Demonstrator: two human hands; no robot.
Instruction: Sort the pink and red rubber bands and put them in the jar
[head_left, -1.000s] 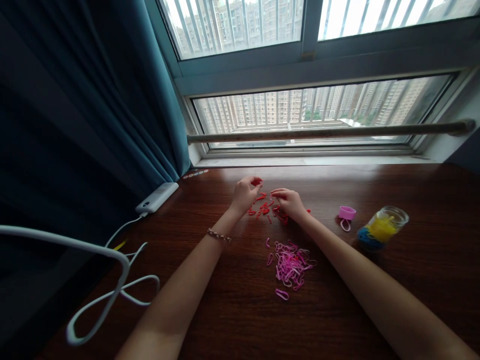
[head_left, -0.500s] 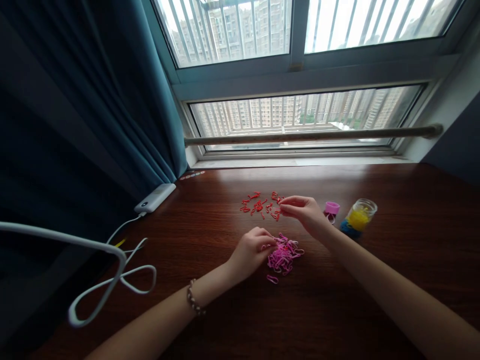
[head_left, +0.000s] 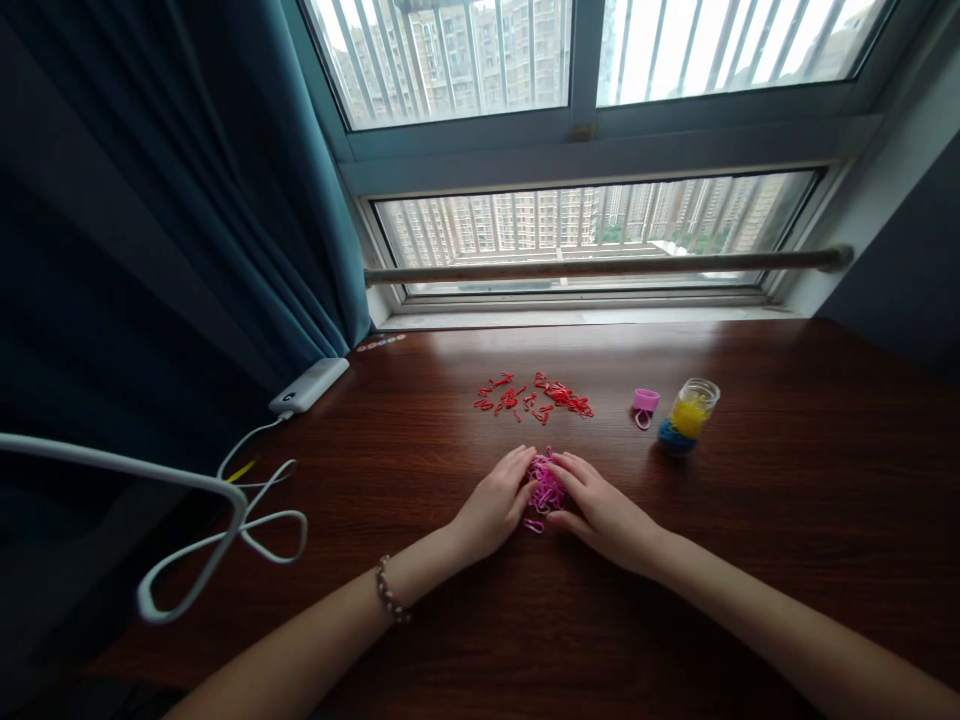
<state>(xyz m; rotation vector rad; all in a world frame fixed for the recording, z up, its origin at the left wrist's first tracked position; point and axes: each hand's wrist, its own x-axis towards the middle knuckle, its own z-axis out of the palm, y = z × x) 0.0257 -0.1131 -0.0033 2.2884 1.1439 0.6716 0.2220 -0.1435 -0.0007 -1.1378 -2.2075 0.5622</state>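
A heap of pink clips (head_left: 547, 486) lies on the brown table (head_left: 420, 440) between my two hands. My left hand (head_left: 496, 500) touches its left side, fingers and thumb curved around the edge. On the right side rests my right hand (head_left: 600, 505), its thumb apart from the fingers, partly covering the heap. One loose pink clip (head_left: 534, 525) lies just below the heap. Red clips (head_left: 566, 398) are spread on the table beyond my hands, denser on the right.
To the right stand a pink ring-shaped item (head_left: 646, 400) and a glass jar (head_left: 690, 415) with yellow and blue contents. A white power bank (head_left: 310, 386) with a cable lies at the left by the blue curtain (head_left: 300, 200). The window is behind the table.
My right hand has moved from the red clips down to the right side of the pink heap. My left hand has opened and now lies along the heap's left side. The view has shifted slightly.
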